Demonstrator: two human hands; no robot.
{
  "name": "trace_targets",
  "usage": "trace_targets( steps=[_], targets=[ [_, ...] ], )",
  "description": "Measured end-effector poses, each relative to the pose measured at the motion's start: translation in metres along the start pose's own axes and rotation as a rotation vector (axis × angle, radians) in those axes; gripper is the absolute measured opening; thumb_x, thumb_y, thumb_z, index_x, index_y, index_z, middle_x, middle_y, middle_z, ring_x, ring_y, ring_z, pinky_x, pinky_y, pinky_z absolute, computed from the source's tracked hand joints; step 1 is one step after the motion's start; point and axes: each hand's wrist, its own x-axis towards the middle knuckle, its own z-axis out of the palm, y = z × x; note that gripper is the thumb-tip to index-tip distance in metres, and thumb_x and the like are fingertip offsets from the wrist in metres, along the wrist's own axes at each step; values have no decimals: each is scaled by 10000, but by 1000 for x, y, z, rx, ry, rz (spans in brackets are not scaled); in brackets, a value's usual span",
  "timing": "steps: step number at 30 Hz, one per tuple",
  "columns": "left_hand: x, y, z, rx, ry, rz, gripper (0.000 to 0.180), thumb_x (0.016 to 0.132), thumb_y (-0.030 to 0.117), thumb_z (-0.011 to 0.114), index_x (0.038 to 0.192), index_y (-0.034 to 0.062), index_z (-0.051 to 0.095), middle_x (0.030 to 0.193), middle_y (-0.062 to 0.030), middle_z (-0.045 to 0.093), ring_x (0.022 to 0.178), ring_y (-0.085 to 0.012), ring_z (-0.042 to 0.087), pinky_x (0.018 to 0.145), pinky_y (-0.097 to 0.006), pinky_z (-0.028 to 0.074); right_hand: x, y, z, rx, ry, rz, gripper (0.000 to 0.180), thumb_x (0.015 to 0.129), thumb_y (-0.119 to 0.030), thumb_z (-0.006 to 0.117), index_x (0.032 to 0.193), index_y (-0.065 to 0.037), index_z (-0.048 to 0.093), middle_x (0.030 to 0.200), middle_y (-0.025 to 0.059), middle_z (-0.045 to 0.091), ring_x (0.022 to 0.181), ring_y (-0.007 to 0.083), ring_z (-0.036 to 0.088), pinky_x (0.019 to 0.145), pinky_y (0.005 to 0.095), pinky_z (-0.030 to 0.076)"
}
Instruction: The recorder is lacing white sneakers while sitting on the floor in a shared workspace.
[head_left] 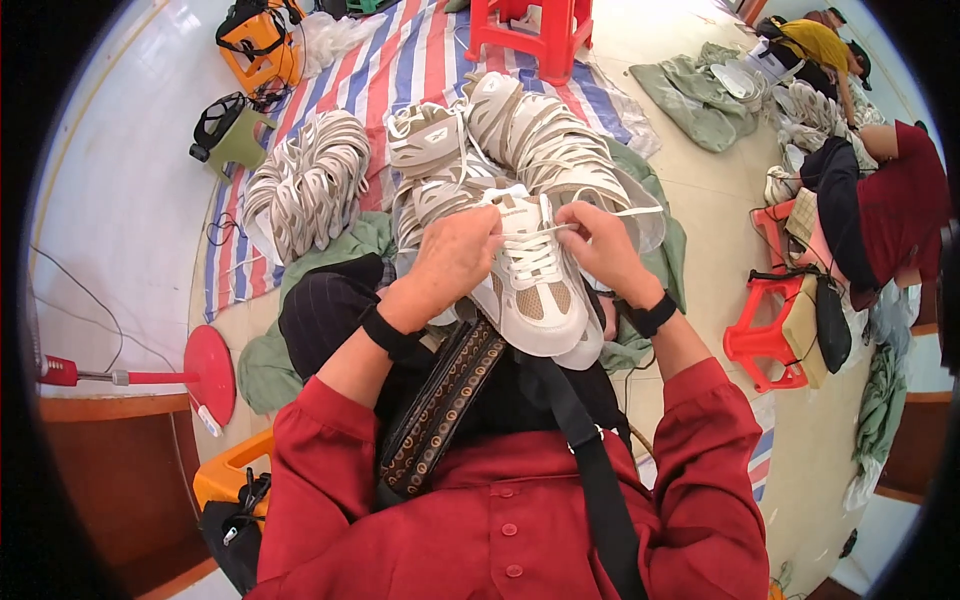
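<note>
A white and beige sneaker (535, 290) rests on my lap, toe toward me. My left hand (455, 255) grips its left side near the tongue and pinches a white lace. My right hand (600, 245) holds the other lace end (625, 212) at the shoe's right side, pulling it sideways. Both wrists wear black bands, and my sleeves are red.
Several more sneakers (540, 140) lie piled just beyond on a green cloth (655, 245). A heap of white soles (305, 180) sits on a striped tarp (400, 60) to the left. Red stools (770, 340) stand right, another far ahead. Seated people (880, 200) work at the right. A red fan base (205, 372) is at left.
</note>
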Motion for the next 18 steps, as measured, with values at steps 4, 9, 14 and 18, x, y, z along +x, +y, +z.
trace_targets(
  steps=[4,9,14,18],
  targets=[
    [-3,-18,-5,-82,-40,-120,116,821,111,624,841,15,562,737,-182,609,739,-376,605,662,-430,455,9,16,-7,566,-3,322,103,865,-64,621,959,-26,601,748,-21,568,670,43,529,590,233,470],
    [-8,-24,-10,-67,-57,-132,139,818,149,628,833,20,578,745,-200,611,740,-398,595,643,-446,439,9,27,0,687,45,348,59,873,-51,618,921,-29,591,751,-21,578,643,51,533,566,214,469],
    [-16,-24,-17,29,-117,-181,141,835,160,591,848,19,582,756,-201,612,744,-401,591,653,-446,444,4,38,2,693,102,368,51,870,-44,621,899,-31,581,749,-19,577,624,51,528,550,208,456],
    [-23,-38,-20,-4,-78,-140,142,847,158,585,843,16,576,713,-178,606,699,-358,600,635,-415,445,6,27,-6,579,41,330,75,867,-74,633,914,-29,596,757,-21,585,628,49,532,547,217,447]
  ],
)
